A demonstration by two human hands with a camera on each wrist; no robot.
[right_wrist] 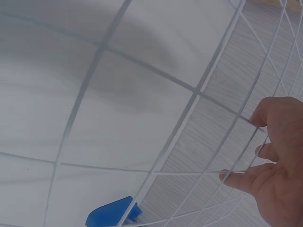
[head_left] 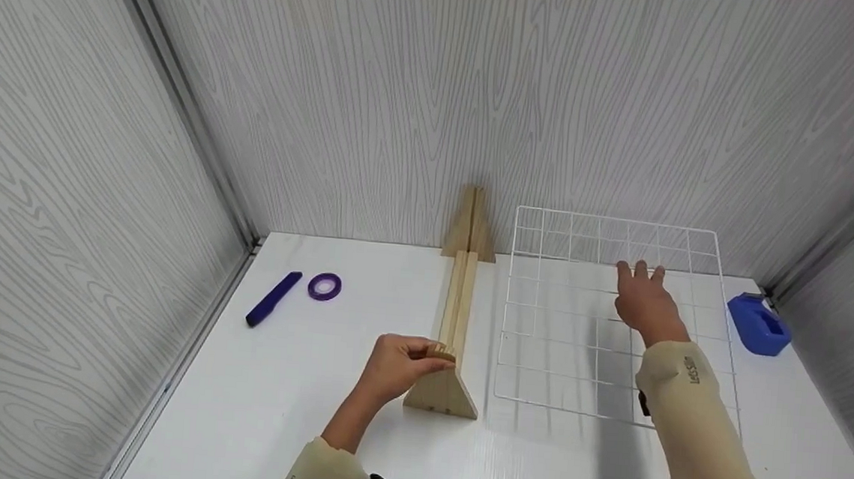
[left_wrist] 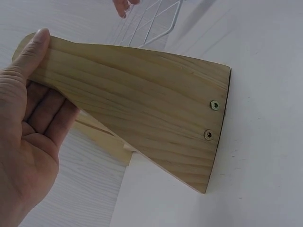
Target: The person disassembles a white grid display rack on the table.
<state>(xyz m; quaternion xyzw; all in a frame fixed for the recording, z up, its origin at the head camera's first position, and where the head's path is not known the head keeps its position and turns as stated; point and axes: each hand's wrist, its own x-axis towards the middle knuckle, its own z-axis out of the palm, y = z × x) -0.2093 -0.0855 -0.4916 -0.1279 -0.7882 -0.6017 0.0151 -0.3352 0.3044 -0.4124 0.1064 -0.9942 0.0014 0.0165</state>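
A wooden stand (head_left: pixel 457 309) has two trapezoid end pieces joined by long rails and runs from front to back on the white table. My left hand (head_left: pixel 395 369) grips the narrow top of the near end piece (left_wrist: pixel 142 94) between thumb and fingers. Two bolt heads show low on that piece in the left wrist view. To the right, my right hand (head_left: pixel 648 304) holds a white wire grid panel (head_left: pixel 505 301), its fingers among the wires in the right wrist view. The panel stands tilted beside the stand, its upper part overlapping the back wall in the head view.
On the left of the table lie a purple knife-shaped tool (head_left: pixel 272 298) and a purple ring (head_left: pixel 324 286), like a roll of tape. A blue tape dispenser (head_left: pixel 759 325) sits at the right edge. Grey wood-patterned walls (head_left: pixel 361 100) close off the back and sides.
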